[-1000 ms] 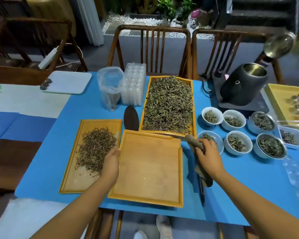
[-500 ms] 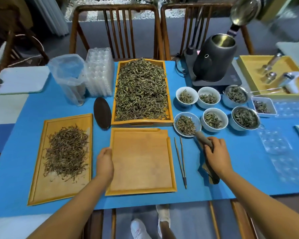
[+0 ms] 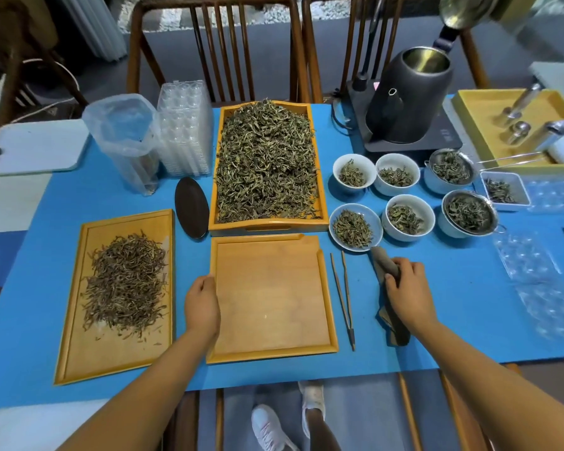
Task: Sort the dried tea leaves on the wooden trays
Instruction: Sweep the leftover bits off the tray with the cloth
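An empty square wooden tray [image 3: 271,297] lies in front of me on the blue cloth. My left hand [image 3: 202,304] holds its left edge. Behind it a deep wooden tray [image 3: 319,177] is heaped with green dried tea leaves [image 3: 266,161]. To the left a long flat tray [image 3: 75,346] carries a smaller pile of brownish leaves [image 3: 126,283]. My right hand [image 3: 406,288] grips a dark wooden scoop [image 3: 391,307] lying right of the empty tray. Thin wooden tweezers [image 3: 344,297] lie between the tray and the scoop.
Several white bowls [image 3: 354,172] and strainers [image 3: 469,213] of leaves stand at right. A black kettle [image 3: 407,99] sits on its base behind them. A plastic bag [image 3: 124,138], clear blister trays [image 3: 184,128], a dark oval dish [image 3: 191,206] and a yellow tray [image 3: 479,115] ring the table.
The view has shifted right and down. The empty tray now lies flat and square below the heaped tray, and the tweezers lie uncovered beside it. Both hands keep their holds.
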### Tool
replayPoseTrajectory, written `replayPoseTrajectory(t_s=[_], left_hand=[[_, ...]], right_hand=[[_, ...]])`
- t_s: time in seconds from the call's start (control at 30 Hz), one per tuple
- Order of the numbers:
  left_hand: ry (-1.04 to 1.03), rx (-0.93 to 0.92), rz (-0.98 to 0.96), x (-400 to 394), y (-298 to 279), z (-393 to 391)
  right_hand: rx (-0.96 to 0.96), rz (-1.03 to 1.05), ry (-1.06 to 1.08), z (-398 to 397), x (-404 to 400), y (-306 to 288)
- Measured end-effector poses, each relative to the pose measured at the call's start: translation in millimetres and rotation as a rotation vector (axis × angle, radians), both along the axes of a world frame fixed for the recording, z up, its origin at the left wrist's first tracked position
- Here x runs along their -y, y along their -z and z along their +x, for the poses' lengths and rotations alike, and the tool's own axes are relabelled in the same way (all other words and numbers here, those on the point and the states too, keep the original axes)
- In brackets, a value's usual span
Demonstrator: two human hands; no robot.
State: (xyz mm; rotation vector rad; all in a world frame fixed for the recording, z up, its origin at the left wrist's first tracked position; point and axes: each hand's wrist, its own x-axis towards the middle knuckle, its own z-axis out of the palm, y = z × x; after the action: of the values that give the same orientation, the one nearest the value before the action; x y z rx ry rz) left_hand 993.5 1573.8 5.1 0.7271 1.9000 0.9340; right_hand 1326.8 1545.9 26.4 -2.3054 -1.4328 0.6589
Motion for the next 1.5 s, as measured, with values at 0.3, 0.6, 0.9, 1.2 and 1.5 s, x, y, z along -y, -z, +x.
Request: replayPoseTrajectory(t_s=[0.3,0.6,0.9,1.2,1.5], left_hand=[[0.084,-0.047,0.003,0,1,-6],[0.212,-0.282,-0.024,-7,-2,-13],[0.13,-0.223,-0.064,-11,-6,-13],[0.128,-0.176,0.008,-36,-43,-31],[0.014,-0.189,0.148,-72,-105,-95]], right_hand=[[0.161,-0.095,0.008,-4,-2,-4],[0.26,-0.103,0.021,-13,-8,-11],[0.296,-0.104,0.036,-18,-9,-14],[0.233,-0.008,0.002,-43,-31,-43],[0.11,0.191,-0.242,-136,-106,-97]])
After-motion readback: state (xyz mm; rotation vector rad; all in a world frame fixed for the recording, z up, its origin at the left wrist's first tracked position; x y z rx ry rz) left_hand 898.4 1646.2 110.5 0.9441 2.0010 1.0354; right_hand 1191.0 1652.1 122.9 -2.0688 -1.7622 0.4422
